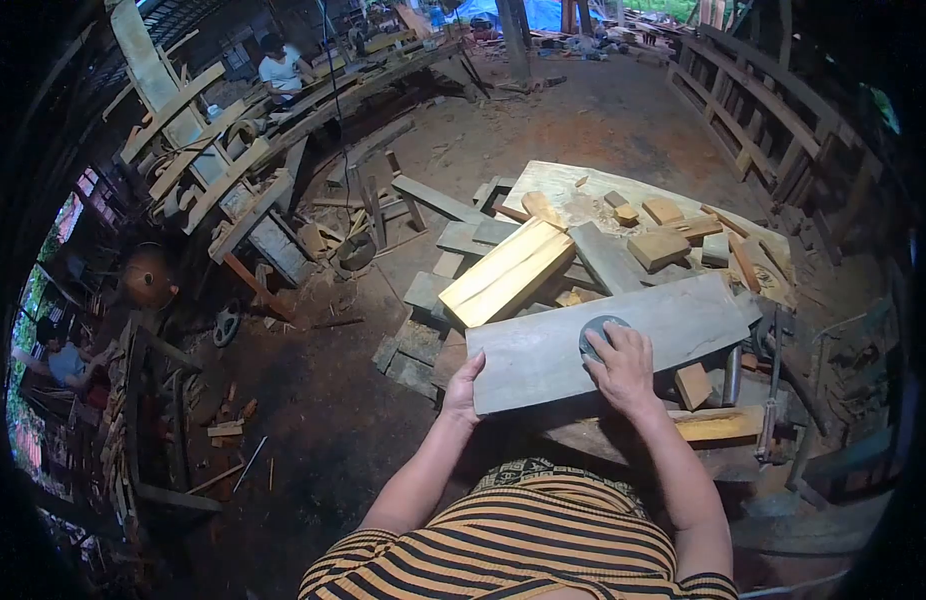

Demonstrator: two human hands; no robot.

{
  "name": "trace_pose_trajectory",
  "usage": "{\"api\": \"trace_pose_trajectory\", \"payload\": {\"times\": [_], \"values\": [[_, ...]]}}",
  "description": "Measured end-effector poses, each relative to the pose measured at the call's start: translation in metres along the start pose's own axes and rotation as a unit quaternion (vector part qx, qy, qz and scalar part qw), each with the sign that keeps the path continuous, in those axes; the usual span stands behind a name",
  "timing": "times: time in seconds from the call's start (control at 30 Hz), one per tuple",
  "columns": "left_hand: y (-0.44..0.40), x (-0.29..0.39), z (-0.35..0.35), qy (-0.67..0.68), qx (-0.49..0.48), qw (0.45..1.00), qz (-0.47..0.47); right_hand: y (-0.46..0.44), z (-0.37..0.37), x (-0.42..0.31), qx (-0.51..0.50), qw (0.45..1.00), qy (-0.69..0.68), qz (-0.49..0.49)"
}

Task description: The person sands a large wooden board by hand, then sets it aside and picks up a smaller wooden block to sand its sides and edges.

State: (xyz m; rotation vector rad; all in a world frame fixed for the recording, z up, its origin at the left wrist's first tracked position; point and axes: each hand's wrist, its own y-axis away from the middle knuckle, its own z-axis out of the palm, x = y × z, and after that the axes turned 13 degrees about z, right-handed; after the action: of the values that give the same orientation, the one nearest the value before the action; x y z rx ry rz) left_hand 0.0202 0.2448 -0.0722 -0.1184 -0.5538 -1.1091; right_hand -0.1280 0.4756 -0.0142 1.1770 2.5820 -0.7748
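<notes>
A long grey wooden board (528, 362) lies slanted across the pile in front of me. My left hand (463, 388) grips its left end, with the thumb on top and the other fingers hidden below. On the board's upper face, my right hand (623, 368) is closed over a dark round disc (593, 330), pressing it flat against the wood. The disc looks like a sanding pad, but its underside is hidden. Just beyond the board, a pale yellow wood block (508, 270) rests on other timber.
Small wood blocks (658, 248) sit on a broad pale slab (553, 185) beyond the board. A metal clamp (773, 385) stands at the right. A long workbench (363, 80) with a person (281, 72) is at the back left; another person (68, 362) is far left.
</notes>
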Motion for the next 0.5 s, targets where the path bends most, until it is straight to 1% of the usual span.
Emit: {"api": "trace_pose_trajectory", "payload": {"times": [0.13, 0.2, 0.23, 0.33, 0.4, 0.43, 0.47, 0.5], "values": [[0.002, 0.0, 0.003, -0.012, 0.015, 1.0, -0.003, 0.003, 0.007, -0.002, 0.021, 1.0, 0.011, 0.002], [0.0, 0.0, 0.003, -0.014, 0.014, 1.0, -0.005, 0.003, 0.01, -0.008, -0.011, 0.999, -0.035, 0.013], [-0.001, 0.0, 0.001, -0.014, 0.01, 1.0, -0.005, 0.006, 0.007, -0.014, -0.04, 0.999, -0.024, -0.012], [-0.001, 0.0, 0.001, -0.014, 0.02, 1.0, -0.019, 0.008, 0.002, -0.013, -0.068, 0.991, -0.059, -0.1], [0.0, 0.0, -0.001, -0.047, 0.03, 0.998, 0.012, 0.001, 0.007, 0.019, -0.057, 0.994, -0.046, -0.085], [-0.001, 0.0, 0.0, -0.05, 0.046, 0.998, 0.011, -0.013, -0.021, 0.024, -0.112, 0.993, -0.013, -0.024], [0.0, 0.0, 0.0, -0.053, 0.063, 0.997, 0.008, -0.018, -0.006, 0.066, -0.075, 0.997, -0.006, 0.019], [-0.001, 0.001, -0.001, -0.061, 0.058, 0.996, 0.008, -0.026, -0.004, 0.102, -0.037, 0.998, 0.013, 0.055]]}}
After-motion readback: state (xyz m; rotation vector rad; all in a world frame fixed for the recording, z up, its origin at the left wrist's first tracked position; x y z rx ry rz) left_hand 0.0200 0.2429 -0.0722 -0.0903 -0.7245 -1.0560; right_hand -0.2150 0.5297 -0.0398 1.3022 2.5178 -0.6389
